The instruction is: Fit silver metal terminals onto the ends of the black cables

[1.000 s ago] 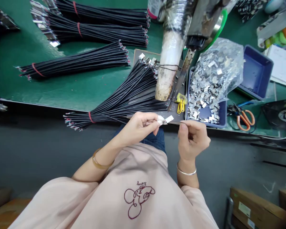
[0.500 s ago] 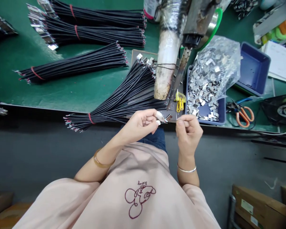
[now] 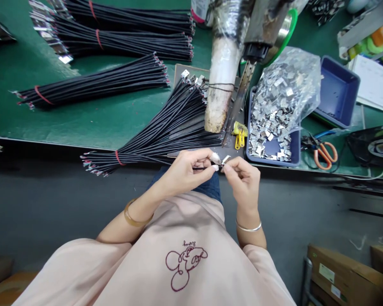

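Observation:
My left hand (image 3: 190,172) is closed in a pinch on the end of a black cable (image 3: 199,168); its thumb and fingertip wear white coverings. At the cable's end sits a small silvery metal connector piece (image 3: 226,160). My right hand (image 3: 245,182) meets the left one there, thumb and forefinger pinched on that connector piece. Just behind both hands, a fanned bundle of black cables (image 3: 153,135), tied with a red band, lies across the bench edge. Some of its far ends carry metal connectors. The fingers partly hide the join.
A blue tray (image 3: 295,146) of loose metal pieces, partly in a plastic bag (image 3: 303,80), stands right of a yellow tool (image 3: 240,137). Orange-handled pliers (image 3: 325,155) lie further right. A plastic-wrapped tube (image 3: 221,76) and a perforated metal rod (image 3: 245,85) hang over the bench. Tied cable bundles (image 3: 95,83) lie left.
My right hand has moved left and slightly down, from beside the tray to my left fingertips, and now touches the metal piece. The view has shifted slightly.

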A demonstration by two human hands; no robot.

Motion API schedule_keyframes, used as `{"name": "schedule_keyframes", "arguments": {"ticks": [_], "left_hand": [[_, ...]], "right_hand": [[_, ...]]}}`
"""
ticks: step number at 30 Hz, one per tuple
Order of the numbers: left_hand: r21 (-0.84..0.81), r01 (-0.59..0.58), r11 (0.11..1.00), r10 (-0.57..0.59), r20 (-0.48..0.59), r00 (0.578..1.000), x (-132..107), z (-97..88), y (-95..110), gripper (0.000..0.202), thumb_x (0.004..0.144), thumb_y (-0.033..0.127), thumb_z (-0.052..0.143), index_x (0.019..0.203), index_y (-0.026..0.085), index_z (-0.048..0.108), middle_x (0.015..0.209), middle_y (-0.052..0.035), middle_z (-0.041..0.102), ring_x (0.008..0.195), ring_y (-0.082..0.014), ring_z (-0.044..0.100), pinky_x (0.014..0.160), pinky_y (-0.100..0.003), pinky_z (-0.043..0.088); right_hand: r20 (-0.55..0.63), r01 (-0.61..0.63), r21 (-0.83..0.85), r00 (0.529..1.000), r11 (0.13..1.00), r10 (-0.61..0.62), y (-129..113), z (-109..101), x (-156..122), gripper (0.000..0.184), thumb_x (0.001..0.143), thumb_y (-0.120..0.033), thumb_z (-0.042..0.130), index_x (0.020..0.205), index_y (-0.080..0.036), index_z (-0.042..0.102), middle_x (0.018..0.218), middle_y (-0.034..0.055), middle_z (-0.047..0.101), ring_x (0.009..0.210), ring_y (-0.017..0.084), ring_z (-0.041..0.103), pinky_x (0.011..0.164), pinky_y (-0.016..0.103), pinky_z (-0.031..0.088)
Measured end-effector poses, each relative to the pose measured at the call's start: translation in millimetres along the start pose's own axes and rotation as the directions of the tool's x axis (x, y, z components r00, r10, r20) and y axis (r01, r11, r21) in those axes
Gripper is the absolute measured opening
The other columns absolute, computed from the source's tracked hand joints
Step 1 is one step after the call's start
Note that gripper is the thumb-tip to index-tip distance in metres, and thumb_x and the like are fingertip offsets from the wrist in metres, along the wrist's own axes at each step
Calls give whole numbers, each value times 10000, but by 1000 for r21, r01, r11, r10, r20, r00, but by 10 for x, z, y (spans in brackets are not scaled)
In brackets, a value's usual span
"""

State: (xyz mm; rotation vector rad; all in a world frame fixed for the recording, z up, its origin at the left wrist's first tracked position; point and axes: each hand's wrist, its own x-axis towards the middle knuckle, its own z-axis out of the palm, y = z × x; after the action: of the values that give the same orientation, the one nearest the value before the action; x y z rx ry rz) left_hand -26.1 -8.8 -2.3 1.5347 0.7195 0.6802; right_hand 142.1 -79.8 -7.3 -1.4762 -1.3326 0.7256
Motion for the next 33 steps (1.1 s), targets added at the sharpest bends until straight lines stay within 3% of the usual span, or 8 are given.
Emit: {"name": "schedule_keyframes", "arguments": {"ticks": [2,5,9,15,21,25,29,33], "left_hand": [[-39,-7,999,7,5,1000,4,-9,5,98,877,201,624,856,115,666,679,14,552,607,-75,451,563,-199,376],[-64,0,998,1,10,1000,11,-23,4,151,905,214,598,849,106,687,653,15,556,581,-74,463,554,-203,374],[-37,15,999,-15,13,1000,14,-36,8,212,921,221,571,747,116,629,603,22,524,546,-72,447,525,-209,345],[-61,19,998,-17,36,999,8,-37,17,222,935,230,563,760,112,634,594,26,498,537,-70,417,513,-211,331],[-22,-45,999,45,-5,999,-19,-18,-30,191,898,223,627,796,99,729,574,30,496,531,-63,375,481,-197,301],[-37,-16,999,14,-74,997,-21,20,-85,156,844,205,686,889,97,788,658,-18,651,568,-84,503,527,-201,405],[-52,-30,998,21,-159,987,14,67,-73,121,818,185,701,826,111,797,729,-43,724,623,-103,582,583,-200,469],[-33,-48,998,40,-207,978,53,98,-29,133,828,166,669,792,115,786,600,10,627,504,-54,437,471,-169,348]], "right_hand": [[-108,-15,146,994,989,31,9,-77,1,249,931,-324,602,712,-206,601,501,-94,390,421,59,311,429,214,261],[-266,37,-24,963,999,-42,-36,-168,-26,143,925,-317,640,831,-224,693,534,-77,482,438,69,368,434,225,290],[-52,231,-462,957,856,-286,-92,-166,-62,215,893,-253,721,1106,-280,723,625,-67,618,470,65,420,477,231,351],[139,476,-581,857,660,-496,-9,-66,-34,87,921,-146,665,968,-219,669,667,-43,679,497,73,465,537,249,386],[-157,172,-361,958,917,-242,-34,-140,-42,74,943,-266,639,881,-226,633,628,-66,594,446,57,445,423,214,326],[-431,109,-187,884,976,-181,-89,-208,-16,168,922,-384,651,882,-226,611,611,-62,530,446,75,473,413,223,361],[-392,199,-208,880,958,-268,-76,-160,-48,177,975,-280,566,1151,-266,561,694,-60,660,429,92,568,432,240,476],[-226,272,-372,901,887,-371,-20,-75,-72,178,937,-154,629,1077,-264,614,989,0,794,789,161,784,675,287,644]]}}
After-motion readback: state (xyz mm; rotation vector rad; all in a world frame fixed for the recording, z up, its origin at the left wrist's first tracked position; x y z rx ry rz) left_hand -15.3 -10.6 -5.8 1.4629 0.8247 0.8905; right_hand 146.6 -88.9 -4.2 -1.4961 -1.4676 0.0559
